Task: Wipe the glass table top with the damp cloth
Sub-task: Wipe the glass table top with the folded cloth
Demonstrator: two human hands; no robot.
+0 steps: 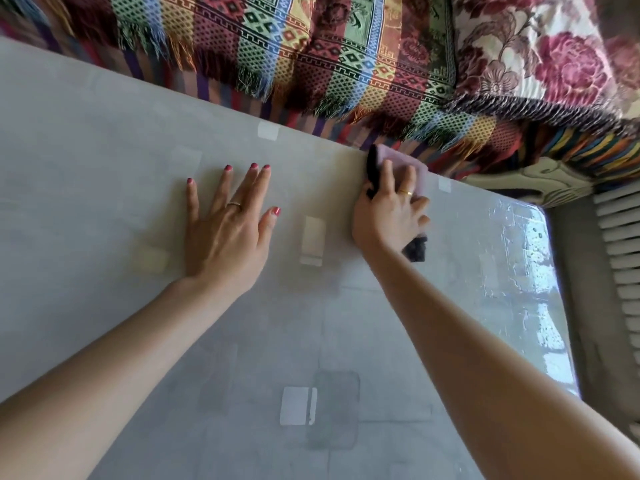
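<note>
Seen from above: left hand laid flat on the glass desk, grip wide, fingers spread and holding nothing. Right hand curled in a closed grip around a pink and black cloth, pressed to the desk's far edge, just beside a fringed multicoloured woven blanket.

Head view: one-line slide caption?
Right hand presses pink-and-black cloth at grey glass table top's far edge; left hand lies flat.
</note>
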